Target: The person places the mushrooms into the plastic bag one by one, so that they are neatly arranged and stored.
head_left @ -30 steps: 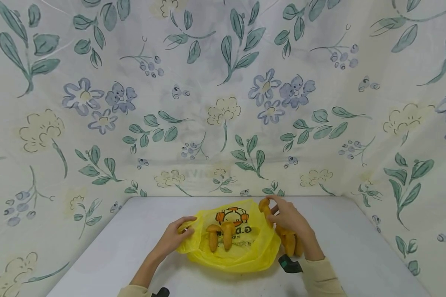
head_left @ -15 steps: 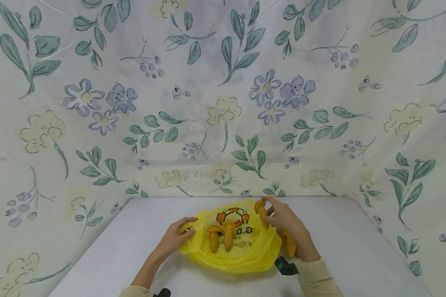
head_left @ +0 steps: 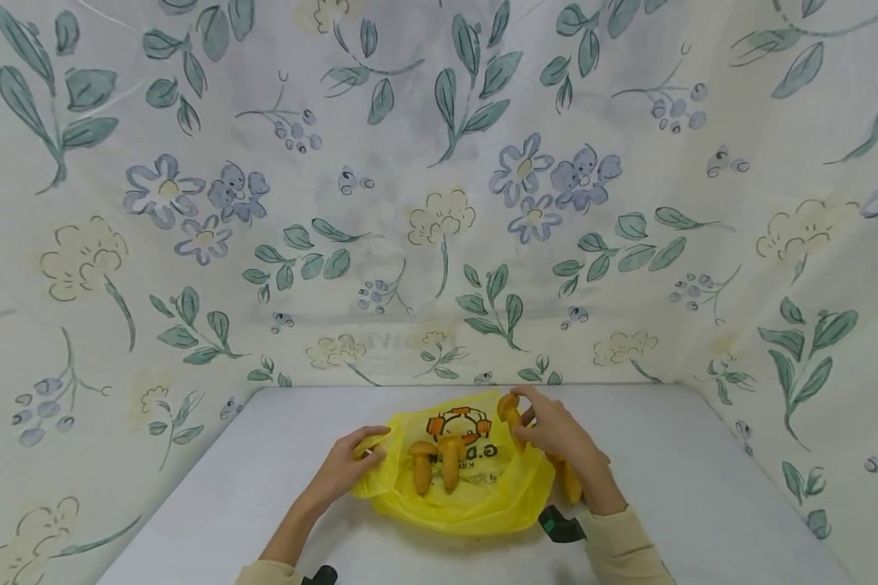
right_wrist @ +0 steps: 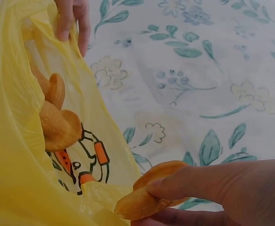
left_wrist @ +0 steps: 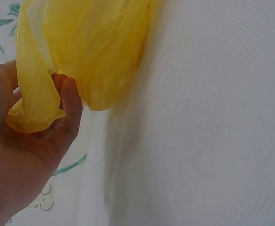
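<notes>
Pinching a brown mushroom [head_left: 508,406] between thumb and fingers, our right hand [head_left: 556,426] holds it at the far right edge of a yellow bag [head_left: 475,516], cap at the far left end and stem slanting down toward the near right. We cannot tell whether the stem touches the plastic. Our left hand [head_left: 349,463] grips the bag's left edge, its thumb and fingers curled round the gathered plastic. Between our hands the bag's mouth spreads toward us, and inside it we see a left mushroom [head_left: 422,470] and a right mushroom [head_left: 450,467] side by side, caps far and stems near. Behind them, on the bag's far wall, we find a printed cartoon [head_left: 459,424] with orange headphones and lettering that reads backwards to us. Just right of the bag we see another mushroom [head_left: 572,481], partly hidden by our right forearm. Under it all we have a white worktop [head_left: 219,496]. Beige sleeves [head_left: 625,548] cover our arms at the near side, and beyond the worktop's far, left and right edges we face a pale flowered cloth [head_left: 439,268]
</notes>
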The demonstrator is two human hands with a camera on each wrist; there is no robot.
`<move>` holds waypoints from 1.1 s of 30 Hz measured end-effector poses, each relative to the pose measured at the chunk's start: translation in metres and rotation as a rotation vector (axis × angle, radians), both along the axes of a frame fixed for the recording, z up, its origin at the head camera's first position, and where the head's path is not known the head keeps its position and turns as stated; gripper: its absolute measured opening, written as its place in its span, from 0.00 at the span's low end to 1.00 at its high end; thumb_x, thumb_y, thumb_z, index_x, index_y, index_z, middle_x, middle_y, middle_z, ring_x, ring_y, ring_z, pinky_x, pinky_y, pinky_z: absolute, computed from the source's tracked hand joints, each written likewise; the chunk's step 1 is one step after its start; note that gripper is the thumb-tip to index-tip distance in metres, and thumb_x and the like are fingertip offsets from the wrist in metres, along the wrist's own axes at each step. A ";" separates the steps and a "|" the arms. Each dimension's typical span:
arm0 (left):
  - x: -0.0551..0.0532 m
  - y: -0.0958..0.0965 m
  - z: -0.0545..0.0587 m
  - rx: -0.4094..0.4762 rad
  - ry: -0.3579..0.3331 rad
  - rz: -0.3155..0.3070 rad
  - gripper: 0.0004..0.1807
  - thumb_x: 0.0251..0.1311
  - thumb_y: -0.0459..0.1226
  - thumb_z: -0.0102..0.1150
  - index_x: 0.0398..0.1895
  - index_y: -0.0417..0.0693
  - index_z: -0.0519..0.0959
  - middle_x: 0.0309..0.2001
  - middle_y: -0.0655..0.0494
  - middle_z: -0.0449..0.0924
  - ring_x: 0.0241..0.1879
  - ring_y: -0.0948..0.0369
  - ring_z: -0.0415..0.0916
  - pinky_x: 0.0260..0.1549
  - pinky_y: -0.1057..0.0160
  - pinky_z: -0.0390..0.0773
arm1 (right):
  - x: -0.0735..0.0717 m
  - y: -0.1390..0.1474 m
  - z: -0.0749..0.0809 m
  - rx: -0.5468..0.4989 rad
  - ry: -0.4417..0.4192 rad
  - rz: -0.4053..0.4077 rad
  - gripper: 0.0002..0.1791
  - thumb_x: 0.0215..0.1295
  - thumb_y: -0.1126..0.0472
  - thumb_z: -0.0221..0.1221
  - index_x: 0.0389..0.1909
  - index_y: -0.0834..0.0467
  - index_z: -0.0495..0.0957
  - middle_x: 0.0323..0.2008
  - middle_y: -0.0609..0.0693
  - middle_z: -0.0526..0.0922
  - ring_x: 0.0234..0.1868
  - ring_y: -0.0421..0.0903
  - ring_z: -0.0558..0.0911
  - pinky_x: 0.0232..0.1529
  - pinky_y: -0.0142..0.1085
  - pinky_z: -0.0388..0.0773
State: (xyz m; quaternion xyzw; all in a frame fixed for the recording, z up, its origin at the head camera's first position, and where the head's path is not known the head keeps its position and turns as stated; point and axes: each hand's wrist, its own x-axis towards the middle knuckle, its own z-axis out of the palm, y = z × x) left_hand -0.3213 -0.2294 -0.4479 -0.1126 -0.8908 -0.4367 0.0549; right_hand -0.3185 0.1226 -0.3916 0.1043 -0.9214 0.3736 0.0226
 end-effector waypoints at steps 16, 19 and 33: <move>-0.001 -0.002 -0.002 0.014 -0.008 -0.005 0.19 0.66 0.37 0.59 0.60 0.50 0.77 0.63 0.47 0.76 0.53 0.57 0.74 0.55 0.57 0.74 | 0.002 -0.002 -0.002 -0.020 0.029 0.013 0.33 0.59 0.66 0.65 0.67 0.54 0.67 0.39 0.55 0.85 0.34 0.45 0.81 0.38 0.41 0.81; -0.002 -0.001 -0.001 0.019 -0.007 -0.008 0.19 0.65 0.37 0.60 0.60 0.50 0.77 0.62 0.47 0.76 0.51 0.58 0.74 0.52 0.60 0.74 | 0.002 -0.002 -0.002 -0.020 0.044 0.017 0.33 0.59 0.66 0.65 0.66 0.54 0.68 0.39 0.55 0.86 0.35 0.45 0.82 0.39 0.42 0.81; -0.003 -0.001 0.002 0.009 -0.013 -0.015 0.20 0.65 0.36 0.60 0.60 0.49 0.77 0.62 0.46 0.76 0.52 0.57 0.73 0.51 0.63 0.74 | 0.001 -0.012 -0.006 -0.026 -0.001 0.041 0.33 0.60 0.65 0.65 0.67 0.54 0.66 0.40 0.56 0.85 0.34 0.45 0.81 0.38 0.40 0.82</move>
